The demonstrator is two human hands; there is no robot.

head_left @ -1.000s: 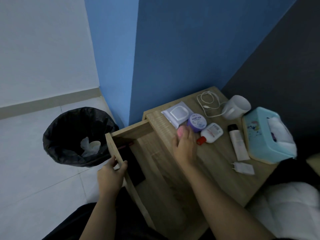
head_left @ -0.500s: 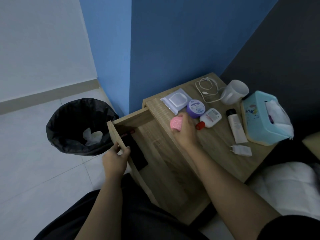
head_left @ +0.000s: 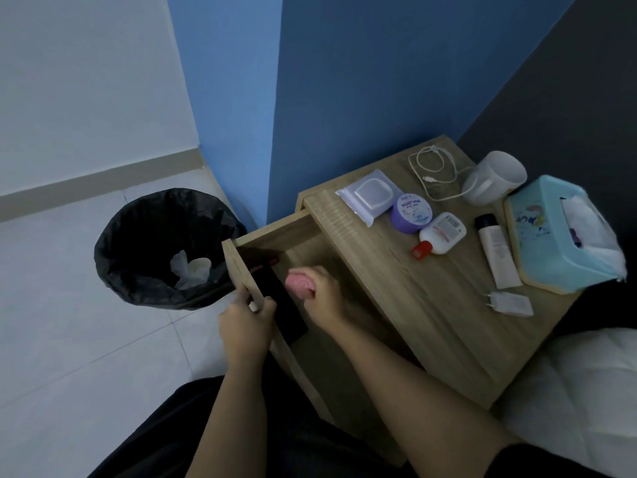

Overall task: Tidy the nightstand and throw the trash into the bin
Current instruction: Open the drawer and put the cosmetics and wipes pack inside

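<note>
The wooden nightstand (head_left: 431,322) has its drawer (head_left: 275,236) pulled open toward the bin. My left hand (head_left: 246,324) grips the drawer's front panel. My right hand (head_left: 322,294) is inside the open drawer, closed around a small pink round container (head_left: 299,283). A flat black object (head_left: 282,305) lies in the drawer next to my hands. A black-lined bin (head_left: 165,250) stands on the floor left of the drawer, with white crumpled trash (head_left: 191,270) at its bottom.
On the nightstand top lie a wipes pack (head_left: 370,194), a purple jar (head_left: 412,212), a white bottle with red cap (head_left: 439,236), a white tube (head_left: 498,250), a charger plug (head_left: 510,303), a cable (head_left: 434,174), a white mug (head_left: 493,177) and a teal tissue box (head_left: 551,236). A white pillow (head_left: 579,391) lies at the lower right.
My right hand picked up the pink container from the nightstand top and carried it left and down into the open drawer. My left hand kept its hold on the drawer front.
</note>
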